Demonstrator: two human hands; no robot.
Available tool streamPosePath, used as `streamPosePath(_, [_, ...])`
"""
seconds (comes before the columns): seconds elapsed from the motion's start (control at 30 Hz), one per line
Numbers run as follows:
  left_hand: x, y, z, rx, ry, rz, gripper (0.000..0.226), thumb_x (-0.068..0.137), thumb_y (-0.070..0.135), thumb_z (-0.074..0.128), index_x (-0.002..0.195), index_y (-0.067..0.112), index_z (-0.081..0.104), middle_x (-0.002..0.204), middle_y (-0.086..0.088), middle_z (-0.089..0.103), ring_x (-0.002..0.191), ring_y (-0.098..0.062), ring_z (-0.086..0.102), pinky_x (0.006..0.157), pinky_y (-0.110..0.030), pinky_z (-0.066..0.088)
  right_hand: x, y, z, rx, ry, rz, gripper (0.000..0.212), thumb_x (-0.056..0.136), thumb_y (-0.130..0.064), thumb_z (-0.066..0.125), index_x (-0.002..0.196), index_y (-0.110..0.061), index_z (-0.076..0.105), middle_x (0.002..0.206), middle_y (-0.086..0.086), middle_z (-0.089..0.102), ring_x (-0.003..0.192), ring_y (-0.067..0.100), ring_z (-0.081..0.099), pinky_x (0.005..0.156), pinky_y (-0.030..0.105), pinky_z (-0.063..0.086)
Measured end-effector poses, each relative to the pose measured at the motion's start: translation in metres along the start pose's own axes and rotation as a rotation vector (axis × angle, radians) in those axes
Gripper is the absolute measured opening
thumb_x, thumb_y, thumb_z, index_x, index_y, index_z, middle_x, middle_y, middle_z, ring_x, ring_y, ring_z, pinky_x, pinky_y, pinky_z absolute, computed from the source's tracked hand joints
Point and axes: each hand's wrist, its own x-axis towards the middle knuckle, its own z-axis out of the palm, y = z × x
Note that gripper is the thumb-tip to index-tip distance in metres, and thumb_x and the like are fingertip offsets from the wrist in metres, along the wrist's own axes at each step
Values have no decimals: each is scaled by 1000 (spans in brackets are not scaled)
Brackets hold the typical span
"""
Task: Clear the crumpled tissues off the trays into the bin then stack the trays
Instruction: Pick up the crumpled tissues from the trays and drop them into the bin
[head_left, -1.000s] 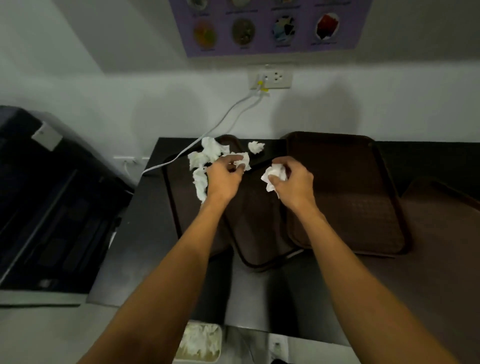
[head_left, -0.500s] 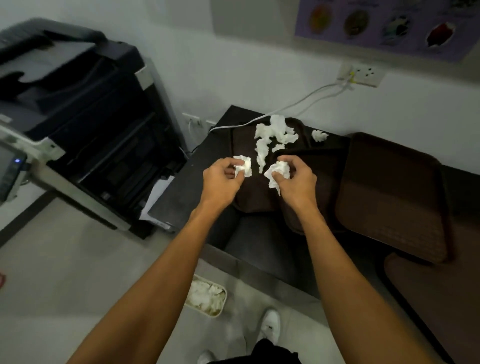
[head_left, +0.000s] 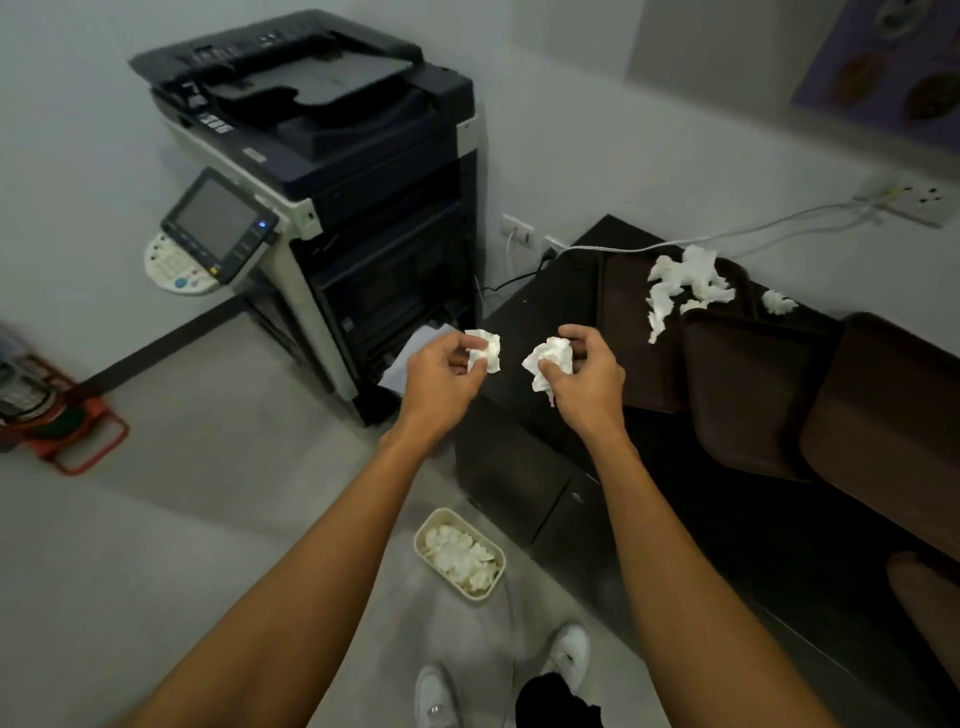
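Crumpled tissues (head_left: 485, 352) are now off the tray (head_left: 623, 317), one gripped in my left hand (head_left: 441, 376), one in my right hand (head_left: 589, 382), carried left toward the bin (head_left: 418, 540) on the floor; the far pile (head_left: 685, 278) waits.

left hand (head_left: 440, 375) pinches left tissue (head_left: 485, 351) | right hand (head_left: 589, 385) grips right tissue (head_left: 551, 358) | bin (head_left: 467, 596) on floor, part-filled

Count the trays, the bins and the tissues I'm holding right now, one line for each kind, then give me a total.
Trays: 4 (the last is cut off by the picture's edge)
Held tissues: 2
Bin: 1
Total: 7
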Motion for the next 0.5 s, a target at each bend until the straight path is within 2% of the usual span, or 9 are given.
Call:
streamPosePath(0.07, [-6, -8, -18, 13, 19, 11, 17, 89, 11, 72, 103, 18, 77, 94, 6, 73, 77, 1, 68, 70, -10, 52, -9, -5, 16, 1, -20, 7, 45, 84, -16, 81, 121, -33, 61, 113, -7, 65, 107, 16, 66, 89, 36, 60])
streamPosePath(0.17, [-12, -22, -38, 8, 30, -3, 18, 89, 12, 73, 102, 22, 76, 97, 5, 73, 77, 0, 68, 70, -11, 53, -22, -10, 33, -9, -49, 12, 39, 84, -16, 82, 115, -31, 64, 111, -7, 66, 104, 13, 67, 80, 23, 59])
streamPosePath(0.3, [-18, -42, -53, 10, 33, -23, 17, 88, 14, 74, 102, 23, 76, 101, 6, 73, 80, -2, 69, 71, -13, 54, -35, -10, 51, -17, -47, 17, 38, 84, -16, 82, 113, -33, 64, 110, -6, 67, 103, 11, 66, 82, 27, 61])
streamPosePath(0.4, [-25, -55, -54, 33, 42, -56, 17, 88, 12, 73, 102, 22, 76, 102, 4, 72, 80, 0, 68, 69, -9, 51, -42, -3, 61, -20, -62, 23, 37, 85, -13, 80, 117, -26, 66, 112, -4, 67, 97, 4, 67, 79, 18, 59])
streamPosePath(0.47, [-29, -66, -52, 21, 50, -103, 17, 88, 13, 74, 99, 25, 76, 100, 1, 73, 79, -3, 69, 72, -14, 55, -45, 6, 69, -52, -90, 36, 37, 85, -15, 81, 117, -27, 65, 113, -4, 67, 101, 6, 65, 75, 14, 56])
streamPosePath(0.5, [-32, -72, -51, 14, 56, -125, 17, 88, 12, 75, 99, 25, 76, 99, 1, 73, 78, -3, 69, 73, -17, 57, -46, 12, 74, -69, -109, 47, 38, 85, -16, 81, 117, -29, 65, 113, -5, 66, 104, 8, 64, 77, 17, 57])
